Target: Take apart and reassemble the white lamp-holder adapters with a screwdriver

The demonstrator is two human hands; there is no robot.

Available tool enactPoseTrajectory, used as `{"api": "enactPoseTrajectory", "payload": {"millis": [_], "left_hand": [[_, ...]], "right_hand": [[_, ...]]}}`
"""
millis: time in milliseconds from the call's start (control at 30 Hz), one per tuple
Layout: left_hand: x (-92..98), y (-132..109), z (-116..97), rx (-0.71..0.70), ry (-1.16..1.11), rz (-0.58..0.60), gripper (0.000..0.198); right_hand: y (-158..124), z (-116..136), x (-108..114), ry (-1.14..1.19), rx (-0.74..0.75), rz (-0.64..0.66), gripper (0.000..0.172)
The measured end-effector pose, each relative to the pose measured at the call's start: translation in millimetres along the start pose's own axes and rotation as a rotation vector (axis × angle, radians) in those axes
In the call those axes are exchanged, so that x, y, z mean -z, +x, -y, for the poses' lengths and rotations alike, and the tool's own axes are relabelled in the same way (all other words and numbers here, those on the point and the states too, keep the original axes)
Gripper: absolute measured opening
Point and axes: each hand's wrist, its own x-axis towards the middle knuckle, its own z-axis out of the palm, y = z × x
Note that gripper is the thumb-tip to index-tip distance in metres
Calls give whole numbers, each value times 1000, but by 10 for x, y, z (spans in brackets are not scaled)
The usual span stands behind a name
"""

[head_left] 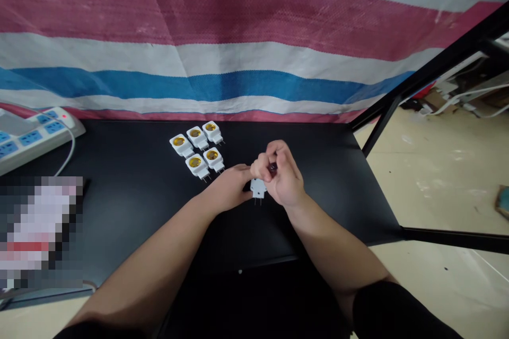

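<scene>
You cannot read any text, brand or number here with certainty. On the power strip (73, 123) at your left, one small red light (64, 116) is lit, but no lettering is legible to you. The flat object (40, 217) below it is covered with coarse pixel blocks; you can notice a red band (27, 246) in it, but not one letter. On the five white adapters (180, 144), any marking is too small for you to tell. The white piece (258, 189) is partly hidden, and you find no readable print on its visible part.
</scene>
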Motion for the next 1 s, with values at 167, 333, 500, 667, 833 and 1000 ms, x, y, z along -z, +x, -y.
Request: {"api": "enactPoseTrajectory", "payload": {"millis": [167,333,500,667,833,1000], "left_hand": [[1,-1,-7,45,1,5,31],[1,15,-5,-5,-29,7,31],[-19,12,18,0,-13,-12,45],[-16,4,30,4,-18,0,31],[-13,-4,22,25,0,14,42],[-26,-3,16,33,8,-17,37]], "right_hand": [[-22,-18,0,-53,48,65,32],[15,0,4,-45,-10,-16,38],[41,22,-28,-3,42,18,38],[69,75,15,-24,-12,40,33],[37,43,2,45,-24,47,40],[-31,5,-14,-81,84,152,34]]}}
